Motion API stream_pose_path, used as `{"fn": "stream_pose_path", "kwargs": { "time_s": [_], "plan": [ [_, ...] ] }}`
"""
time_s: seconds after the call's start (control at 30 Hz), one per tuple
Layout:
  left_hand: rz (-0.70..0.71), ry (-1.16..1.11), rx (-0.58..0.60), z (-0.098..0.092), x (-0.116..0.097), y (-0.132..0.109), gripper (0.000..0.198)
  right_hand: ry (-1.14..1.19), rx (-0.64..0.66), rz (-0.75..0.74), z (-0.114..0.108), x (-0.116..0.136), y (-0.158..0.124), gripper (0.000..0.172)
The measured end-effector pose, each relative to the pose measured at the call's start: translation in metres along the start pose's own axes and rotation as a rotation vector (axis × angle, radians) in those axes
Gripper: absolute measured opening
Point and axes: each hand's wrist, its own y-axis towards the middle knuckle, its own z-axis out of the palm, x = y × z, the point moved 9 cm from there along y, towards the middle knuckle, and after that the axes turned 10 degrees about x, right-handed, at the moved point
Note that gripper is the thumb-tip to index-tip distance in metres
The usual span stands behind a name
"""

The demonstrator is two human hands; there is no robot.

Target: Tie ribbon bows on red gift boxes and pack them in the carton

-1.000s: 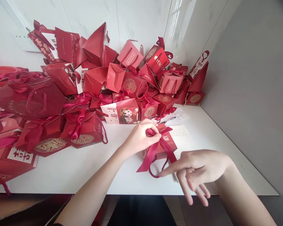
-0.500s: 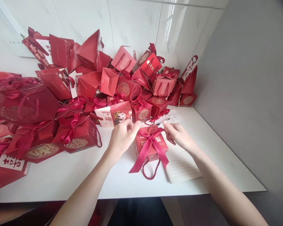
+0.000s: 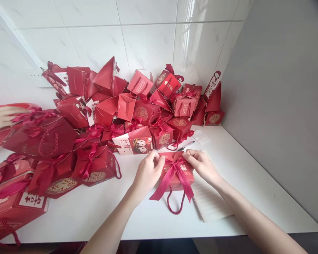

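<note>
Before me on the white table sits a red gift box [image 3: 172, 180] with a gold-printed top. A dark pink satin ribbon [image 3: 166, 178] is tied round it in a bow, its two tails hanging over the front. My left hand [image 3: 148, 167] pinches the left loop of the bow, thumb against curled fingers. On the other side, my right hand [image 3: 201, 165] has its thumb and fingers closed on the right loop. The fingertips partly cover both loops. A twisted cord handle [image 3: 176, 212] droops from the box's front onto the table.
A lined notebook [image 3: 213, 203] lies partly under the box and my right arm, with a pen [image 3: 187, 145] behind. Many red gift boxes [image 3: 95, 165] pile up left and along the tiled wall. Another person's hand [image 3: 1, 118] touches the pile at far left. A grey panel [image 3: 275, 106] stands right.
Both hands have come down onto the bow from just above and beside it, and now grip its loops. The view has tilted upward. Another person's hand has appeared at the left edge.
</note>
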Motion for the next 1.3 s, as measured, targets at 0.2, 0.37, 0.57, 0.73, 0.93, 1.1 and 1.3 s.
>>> {"fn": "stream_pose_path", "kwargs": {
  "time_s": [0.2,0.37,0.57,0.73,0.93,1.1,1.3],
  "plan": [
    [-0.003,-0.076,-0.044,0.004,0.0,-0.002,0.025,0.037,-0.11,-0.064,-0.005,-0.001,-0.003,0.05],
    [0.116,-0.017,-0.138,-0.003,-0.012,-0.003,0.007,0.019,-0.136,-0.09,-0.007,0.001,-0.005,0.047],
    [0.021,-0.183,-0.111,-0.005,0.0,0.0,0.015,0.039,-0.102,-0.073,-0.003,0.001,-0.005,0.046],
    [-0.072,-0.273,-0.055,0.001,0.011,0.004,0.016,0.095,-0.098,-0.054,-0.002,0.001,-0.004,0.047],
    [-0.061,-0.377,-0.044,0.003,0.01,0.005,0.017,0.226,-0.057,-0.016,-0.001,-0.007,-0.004,0.043],
    [-0.07,-0.393,-0.015,0.004,0.009,0.004,0.019,0.257,-0.071,-0.006,-0.002,-0.011,-0.004,0.041],
    [-0.046,-0.309,-0.04,0.003,0.008,0.005,0.024,0.225,-0.111,-0.031,-0.003,-0.007,-0.004,0.043]
  ]
}}
